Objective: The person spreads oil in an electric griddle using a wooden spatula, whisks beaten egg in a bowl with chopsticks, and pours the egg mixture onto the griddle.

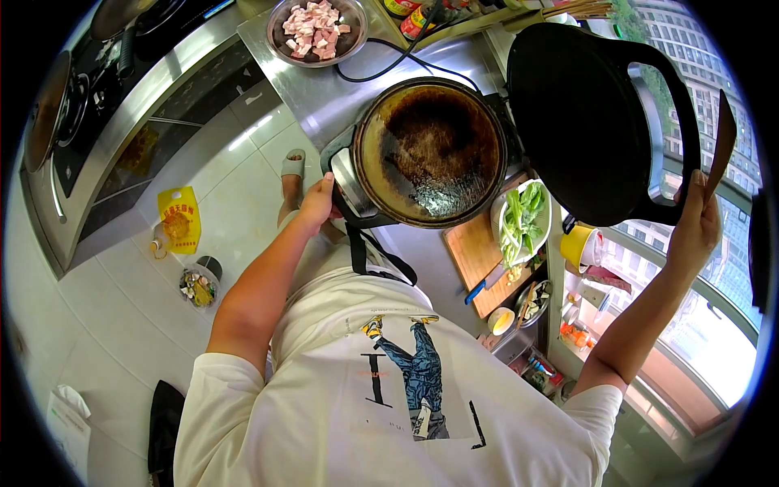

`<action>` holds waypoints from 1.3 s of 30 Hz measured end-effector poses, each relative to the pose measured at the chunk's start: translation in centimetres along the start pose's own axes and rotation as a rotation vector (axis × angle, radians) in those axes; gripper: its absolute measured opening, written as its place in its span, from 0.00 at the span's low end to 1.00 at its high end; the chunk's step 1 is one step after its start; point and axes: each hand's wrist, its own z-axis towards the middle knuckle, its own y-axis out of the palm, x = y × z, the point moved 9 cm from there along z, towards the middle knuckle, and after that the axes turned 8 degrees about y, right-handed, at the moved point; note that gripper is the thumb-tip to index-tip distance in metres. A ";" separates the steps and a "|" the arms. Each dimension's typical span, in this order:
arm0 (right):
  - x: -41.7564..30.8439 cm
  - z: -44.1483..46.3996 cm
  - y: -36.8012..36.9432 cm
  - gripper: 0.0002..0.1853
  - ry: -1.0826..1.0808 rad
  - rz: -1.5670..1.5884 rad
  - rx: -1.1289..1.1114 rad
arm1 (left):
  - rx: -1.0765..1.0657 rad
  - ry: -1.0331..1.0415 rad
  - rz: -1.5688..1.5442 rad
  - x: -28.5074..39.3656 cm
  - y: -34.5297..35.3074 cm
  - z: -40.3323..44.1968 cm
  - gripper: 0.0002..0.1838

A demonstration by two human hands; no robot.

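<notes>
A round electric pan (430, 150) with a browned, wet-looking inside sits on the steel counter. My left hand (317, 201) is closed on the black handle at its left side. The pan's black lid (568, 122) stands raised at the right. At the lid's handle is my right hand (696, 217), closed, and a flat brown spatula (721, 146) sticks up from the same hand. Diced raw meat (315, 31) lies in a metal bowl (355, 49) beyond the pan. Green leafy vegetables (526, 217) fill a white container right of the pan.
A wooden cutting board (466, 260) holds a blue-handled knife (484, 282). Nearby are a small yellow bowl (501, 321) and a metal bowl. The stove (81, 97) is at the upper left. A yellow bag (178, 219) and a waste bin (199, 288) are on the floor.
</notes>
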 end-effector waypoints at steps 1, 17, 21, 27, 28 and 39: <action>0.3 0.0 0.2 0.24 0.015 0.002 -0.013 | 0.002 -0.014 -0.037 -0.1 0.2 0.1 0.27; 0.7 -2.0 0.9 0.20 -0.039 0.115 -0.014 | 0.007 -0.026 -0.093 -0.5 1.0 0.5 0.28; 0.7 -2.3 1.0 0.20 -0.062 0.134 -0.020 | 0.017 -0.034 -0.105 -0.5 1.1 0.4 0.28; 0.8 -3.3 1.1 0.20 -0.053 0.150 -0.009 | 0.025 -0.038 -0.055 0.0 1.1 0.1 0.28; 0.9 -3.4 1.0 0.20 -0.051 0.151 -0.002 | 0.024 -0.037 -0.051 0.1 1.1 0.1 0.27; 2.5 -4.1 1.6 0.19 -0.048 0.147 -0.020 | 0.015 -0.050 -0.043 -0.2 0.8 0.8 0.27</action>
